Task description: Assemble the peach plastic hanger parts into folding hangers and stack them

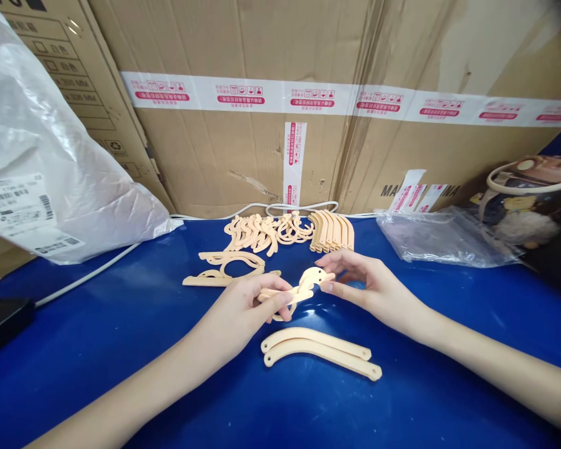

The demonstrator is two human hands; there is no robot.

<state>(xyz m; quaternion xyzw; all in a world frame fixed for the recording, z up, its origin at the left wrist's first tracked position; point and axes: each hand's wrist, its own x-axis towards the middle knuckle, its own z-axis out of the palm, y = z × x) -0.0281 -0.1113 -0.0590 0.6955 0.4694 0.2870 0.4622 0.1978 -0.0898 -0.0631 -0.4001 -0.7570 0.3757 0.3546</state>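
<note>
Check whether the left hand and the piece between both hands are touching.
Touching. Head view: the left hand pinches the piece between thumb and fingers.

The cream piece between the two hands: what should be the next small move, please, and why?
Probably, turn the dotted end of the cream piece slightly with the right hand: it is at the pointed tip, while the left hand clasps the other end, so a small turn looks easy to steady.

Large carton (243, 153): we read "MA" and "NA", taped over between.
White tape (201, 93): we read "请确认商品完好后签收!", repeated.
Left carton (91, 84): we read "MM"; recycling sign (116, 146).
Bag label (16, 202): barcodes; print too small.
</note>
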